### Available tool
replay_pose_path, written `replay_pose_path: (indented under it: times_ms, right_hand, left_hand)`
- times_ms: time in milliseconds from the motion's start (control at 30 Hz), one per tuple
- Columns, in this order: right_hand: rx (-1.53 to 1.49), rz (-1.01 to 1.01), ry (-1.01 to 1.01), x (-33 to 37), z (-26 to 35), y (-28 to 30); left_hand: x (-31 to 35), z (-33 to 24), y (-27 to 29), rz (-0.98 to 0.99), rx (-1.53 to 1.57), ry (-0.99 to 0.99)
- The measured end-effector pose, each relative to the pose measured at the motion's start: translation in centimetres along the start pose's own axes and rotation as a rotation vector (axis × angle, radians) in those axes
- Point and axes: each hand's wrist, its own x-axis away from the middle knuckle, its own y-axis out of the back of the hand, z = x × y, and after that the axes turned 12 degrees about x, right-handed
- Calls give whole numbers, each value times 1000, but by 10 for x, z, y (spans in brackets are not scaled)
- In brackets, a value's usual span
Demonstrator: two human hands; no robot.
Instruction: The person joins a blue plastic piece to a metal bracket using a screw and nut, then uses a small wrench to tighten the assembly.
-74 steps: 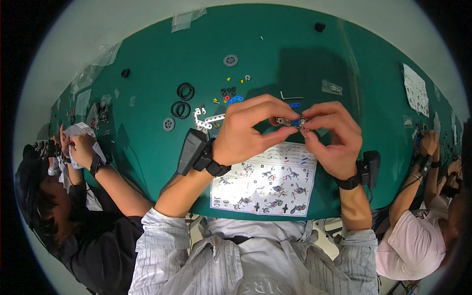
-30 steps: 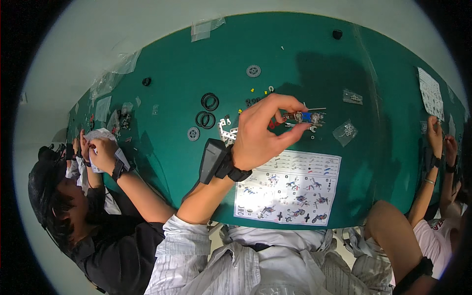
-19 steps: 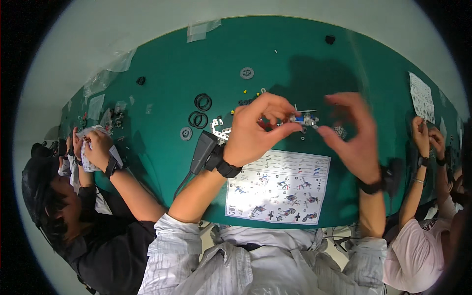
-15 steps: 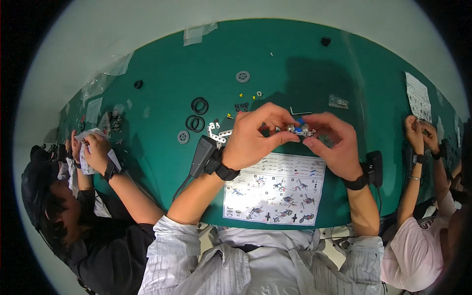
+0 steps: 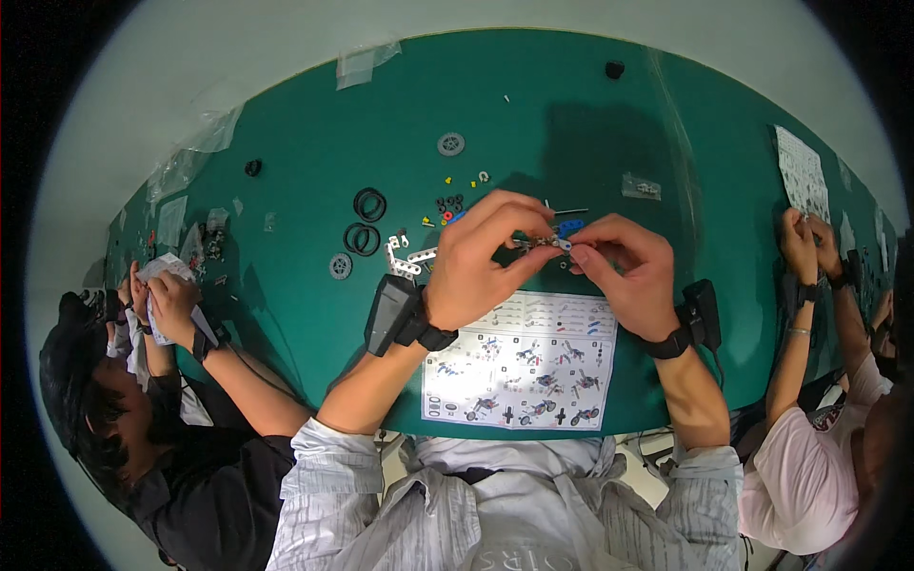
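Over the table in front of me, my left hand and my right hand meet at a small model assembly of metal and blue parts. The fingers of my left hand pinch its left side. At the other end, my right thumb and fingertips close on its grey-blue tip. A blue perforated piece shows just behind the fingers; whether it is joined to the assembly I cannot tell. Beyond it lies a hex key, partly hidden by the hands. Under my wrists is a printed instruction sheet with assembly pictures.
Left of my hands lie black rubber rings, grey wheels, white perforated strips and small black and yellow bits. A small clear bag is at the far right. People work on both sides, one holding a folded paper.
The assembly has been turned between my fingers, so a grey-blue tip now shows at my right fingertips. Both hands are closer together. The whole view has shifted slightly.
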Motion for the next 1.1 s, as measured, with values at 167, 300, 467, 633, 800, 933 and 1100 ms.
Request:
replay_pose_path:
  times_ms: [167,300,467,633,800,933,1100]
  right_hand:
    - [35,-41,14,0,0,-4]
    - [289,-146,197,0,2,-7]
    - [320,-179,235,0,1,-7]
    - [329,-194,334,-1,2,-7]
    - [333,-174,361,-3,2,-6]
    - [341,-158,310,0,3,-4]
    - [384,-183,341,0,6,-7]
  left_hand:
    - [0,-3,2,8,-360,-291]
    - [2,-5,-3,-51,-373,-267]
    - [4,-9,-10,-88,-91,-8]
    - [6,-6,-6,-24,79,172]
    - [9,1,-6,-5,105,31]
    - [11,-4,-10,4,-9,55]
    - [11,0,-10,63,-166,-127]
